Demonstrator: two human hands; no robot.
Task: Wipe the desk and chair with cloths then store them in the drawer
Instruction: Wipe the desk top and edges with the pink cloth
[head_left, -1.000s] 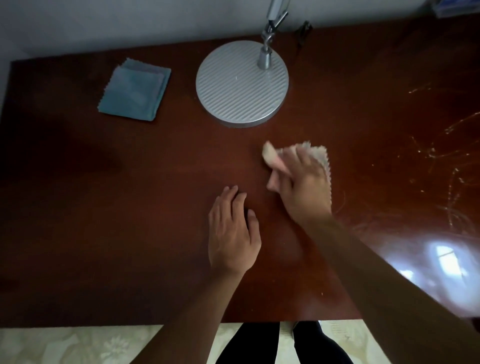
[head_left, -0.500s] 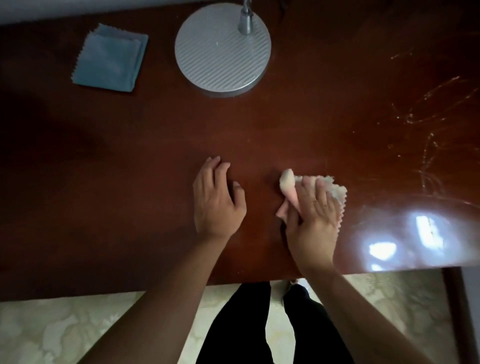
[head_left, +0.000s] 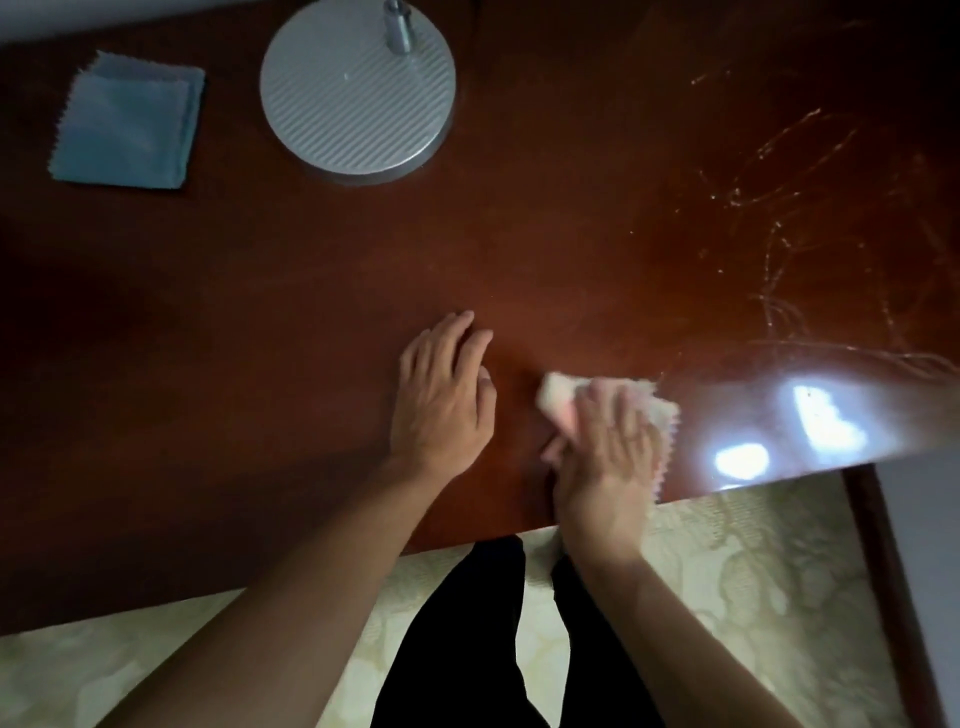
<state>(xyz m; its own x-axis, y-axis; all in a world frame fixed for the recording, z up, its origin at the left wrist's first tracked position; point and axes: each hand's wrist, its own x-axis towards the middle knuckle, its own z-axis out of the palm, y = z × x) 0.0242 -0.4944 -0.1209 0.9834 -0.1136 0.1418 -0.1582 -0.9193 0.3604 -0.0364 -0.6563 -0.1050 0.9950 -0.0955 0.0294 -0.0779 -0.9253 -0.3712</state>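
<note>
My right hand presses a crumpled pink cloth onto the dark red-brown desk, close to the desk's near edge. The fingers lie over the cloth and its zigzag edge sticks out to the right of the hand. My left hand rests flat on the desk just left of the cloth, fingers straight, holding nothing. A folded blue cloth lies at the far left of the desk, apart from both hands. The chair and the drawer are out of view.
A round ribbed silver lamp base stands at the back middle. Pale streaks mark the desk's right part, with bright window glare near the front right corner. Below the edge are my dark trouser legs and a pale patterned floor.
My right hand has drawn the pink cloth from near the lamp base back toward the desk's near edge. My left hand stays flat on the desk. The view has tilted down.
</note>
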